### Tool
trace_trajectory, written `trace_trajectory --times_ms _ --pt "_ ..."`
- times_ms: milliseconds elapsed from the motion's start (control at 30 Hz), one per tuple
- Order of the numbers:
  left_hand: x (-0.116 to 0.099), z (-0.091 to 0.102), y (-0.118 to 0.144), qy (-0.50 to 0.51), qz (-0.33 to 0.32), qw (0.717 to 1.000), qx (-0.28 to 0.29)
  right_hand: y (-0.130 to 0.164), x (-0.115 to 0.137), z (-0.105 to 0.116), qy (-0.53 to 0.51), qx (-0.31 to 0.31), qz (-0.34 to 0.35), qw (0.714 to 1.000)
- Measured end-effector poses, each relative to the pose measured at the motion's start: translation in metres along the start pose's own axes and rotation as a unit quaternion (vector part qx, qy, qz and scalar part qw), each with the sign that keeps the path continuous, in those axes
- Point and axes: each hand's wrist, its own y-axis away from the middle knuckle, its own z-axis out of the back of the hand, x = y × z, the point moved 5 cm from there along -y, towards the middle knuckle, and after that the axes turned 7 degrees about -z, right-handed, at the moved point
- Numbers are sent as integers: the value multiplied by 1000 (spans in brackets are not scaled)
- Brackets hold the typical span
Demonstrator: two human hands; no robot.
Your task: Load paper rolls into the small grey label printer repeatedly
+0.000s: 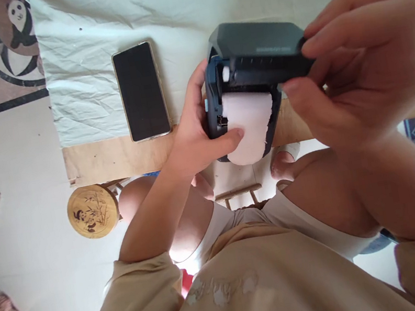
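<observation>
1. At the near edge of the wooden table (120, 157), a small dark-blue label printer (209, 89) sat with its lid (256, 41) swung up and open, a roll of white paper (249, 122) lying exposed in the well.

2. The left hand (195, 131) was wrapped around the printer's left side, fingers curled behind the body and the thumb (230, 137) pressed flat on the front of the roll, so it was closed on the printer and touching the paper at once.

3. The right hand (358, 56) was pinched shut on the right end of the raised lid, upper fingers on top and the thumb beneath the lid's front lip.

4. Judging from this, the step in hand was seating the roll and bringing the lid over it. To do it well, the thumb would need to keep the paper square in the well, with its loose edge fed out past the lid's front, not folded under.

5. The right edge of the roll looked ragged; a crooked or torn edge could catch as the lid came down, so the lid ought to be lowered evenly, not from one corner.

6. A smartphone (141, 89) lay face up, screen dark, on the pale wrinkled cloth (77, 66) to the left, well apart from both hands.

7. A round wooden stool (92, 212) with a panda drawing stood on the floor beside the person's knee.
</observation>
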Motion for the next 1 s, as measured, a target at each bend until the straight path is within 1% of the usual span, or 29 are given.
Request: trace_trajectory --times_ms 33,100,167,267,333,400,567,700,800,900,1000 --pt "1 0 0 5 -6 1000 -3 0 2 0 17 -9 24 1000" --pt "4 1 -1 12 -17 1000 -12 -1 7 -5 50 0 62 997" --pt "6 2 -3 18 -27 999 -17 -2 10 -10 68 34 66 995" --pt "9 1 -4 18 -40 999 0 -1 12 -15 73 73 77 992" --pt "10 1 -4 10 -46 999 11 0 12 -15 76 91 85 989" --pt "11 1 -3 -1 -49 999 19 0 11 -14 81 96 93 988" --pt "10 2 -4 -18 -41 999 23 1 10 -13 87 90 80 989" --pt "9 2 -4 -12 -29 999 19 0 10 -14 83 91 68 990" --pt "8 2 -4 -2 -38 999 16 1 9 -14 79 99 76 989" --pt "8 2 -4 9 -32 999 15 2 8 -15 69 109 80 988" --pt "3 1 -4 32 -30 999 5 1 6 -15 60 111 44 991"
